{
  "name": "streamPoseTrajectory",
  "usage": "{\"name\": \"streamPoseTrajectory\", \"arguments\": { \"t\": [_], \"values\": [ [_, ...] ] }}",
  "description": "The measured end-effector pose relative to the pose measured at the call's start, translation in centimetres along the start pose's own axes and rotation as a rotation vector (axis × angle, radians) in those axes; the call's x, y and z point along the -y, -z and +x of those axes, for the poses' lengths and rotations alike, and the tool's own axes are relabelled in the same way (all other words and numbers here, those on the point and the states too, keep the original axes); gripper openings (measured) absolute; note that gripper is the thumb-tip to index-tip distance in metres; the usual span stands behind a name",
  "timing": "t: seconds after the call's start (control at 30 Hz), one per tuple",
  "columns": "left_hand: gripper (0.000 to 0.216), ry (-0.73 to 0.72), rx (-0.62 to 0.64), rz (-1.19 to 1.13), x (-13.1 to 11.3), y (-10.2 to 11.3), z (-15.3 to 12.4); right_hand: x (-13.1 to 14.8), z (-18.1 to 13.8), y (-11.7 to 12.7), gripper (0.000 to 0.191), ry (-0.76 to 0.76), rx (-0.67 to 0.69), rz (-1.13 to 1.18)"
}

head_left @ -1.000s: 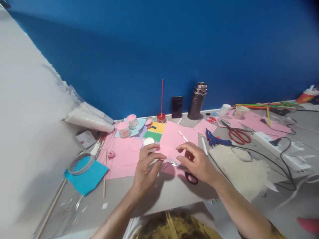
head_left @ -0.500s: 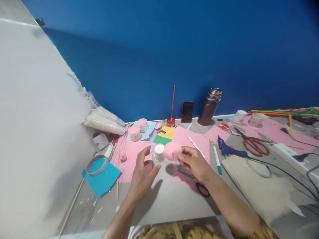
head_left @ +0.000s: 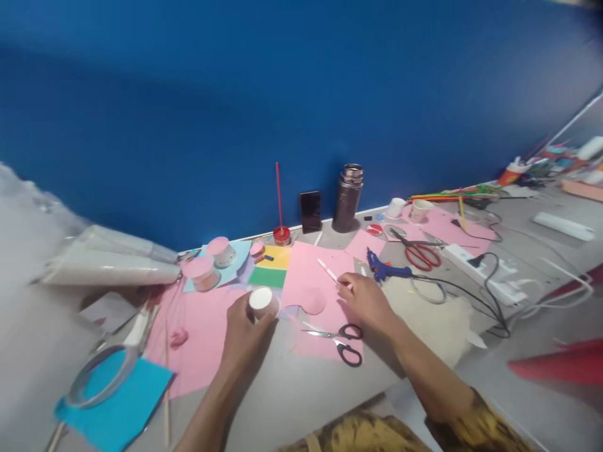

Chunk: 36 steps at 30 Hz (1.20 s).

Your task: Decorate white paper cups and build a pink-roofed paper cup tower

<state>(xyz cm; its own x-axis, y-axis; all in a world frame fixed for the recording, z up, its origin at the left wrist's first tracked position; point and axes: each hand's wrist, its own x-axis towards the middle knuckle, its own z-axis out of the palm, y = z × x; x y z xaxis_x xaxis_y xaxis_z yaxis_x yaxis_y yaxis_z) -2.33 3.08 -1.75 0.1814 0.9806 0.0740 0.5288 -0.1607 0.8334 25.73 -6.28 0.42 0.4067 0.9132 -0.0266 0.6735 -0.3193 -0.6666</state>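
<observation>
My left hand [head_left: 242, 333] is closed round a small white paper cup [head_left: 261, 300], held bottom up over the pink paper [head_left: 202, 333]. My right hand [head_left: 367, 300] reaches toward a thin white stick [head_left: 330, 272] lying on a pink sheet [head_left: 315, 267]; its fingers are bent together at the stick's near end. A cut pink paper circle [head_left: 313, 301] lies between my hands. Black-handled scissors [head_left: 342, 339] lie just below my right hand.
Blue glue gun [head_left: 384, 270], red scissors [head_left: 421, 254], power strip with cables [head_left: 480, 267], dark flask [head_left: 347, 198], phone [head_left: 310, 211] and red pot with stick [head_left: 281, 233] stand along the back. Stacked cups [head_left: 108, 263], tape roll [head_left: 101, 376] and blue paper [head_left: 117, 414] lie left.
My left hand took hold of the white cup. My right hand let go of the pink circle, which now lies on the table, and moved to the white stick. The view swung right.
</observation>
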Motion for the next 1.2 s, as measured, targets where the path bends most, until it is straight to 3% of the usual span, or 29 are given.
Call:
{"name": "streamPoseTrajectory", "arguments": {
  "t": [0.1,0.2,0.33,0.47,0.63,0.8,0.93,1.03,1.13,1.2],
  "values": [
    [0.067,0.069,-0.054,-0.126,-0.4,0.3,-0.3,-3.6,0.3,4.6,0.029,-0.08,-0.099,-0.269],
    [0.067,0.073,0.118,-0.297,-2.2,0.4,-0.7,-7.2,1.4,7.8,0.028,-0.078,-0.102,-0.477],
    [0.06,0.035,0.412,-0.341,-4.8,-0.6,-0.5,-9.7,3.0,8.4,0.035,0.0,-0.013,-0.607],
    [0.052,0.048,0.506,-0.355,-5.3,-2.0,-0.3,-10.7,3.9,8.0,0.041,0.022,0.023,-0.582],
    [0.044,0.005,0.489,-0.254,-4.8,-2.5,-0.2,-12.5,4.6,9.8,0.037,0.049,-0.016,-0.309],
    [0.046,0.013,0.464,-0.27,-4.9,-2.3,-0.2,-14.3,4.8,12.0,0.034,0.041,-0.15,0.016],
    [0.049,0.009,0.344,-0.314,-5.5,-2.0,-0.6,-13.9,3.3,12.9,0.051,0.027,-0.222,0.217],
    [0.053,-0.016,0.344,-0.32,-6.1,-1.7,-1.1,-12.0,0.8,12.8,0.066,0.046,-0.156,0.411],
    [0.055,-0.061,0.395,-0.325,-6.8,-1.6,-2.0,-9.2,-2.0,11.6,0.062,0.046,0.017,0.818],
    [0.054,-0.098,0.425,-0.318,-7.4,-1.7,-2.6,-7.3,-3.6,10.4,0.06,0.069,0.088,0.932]
  ]
}}
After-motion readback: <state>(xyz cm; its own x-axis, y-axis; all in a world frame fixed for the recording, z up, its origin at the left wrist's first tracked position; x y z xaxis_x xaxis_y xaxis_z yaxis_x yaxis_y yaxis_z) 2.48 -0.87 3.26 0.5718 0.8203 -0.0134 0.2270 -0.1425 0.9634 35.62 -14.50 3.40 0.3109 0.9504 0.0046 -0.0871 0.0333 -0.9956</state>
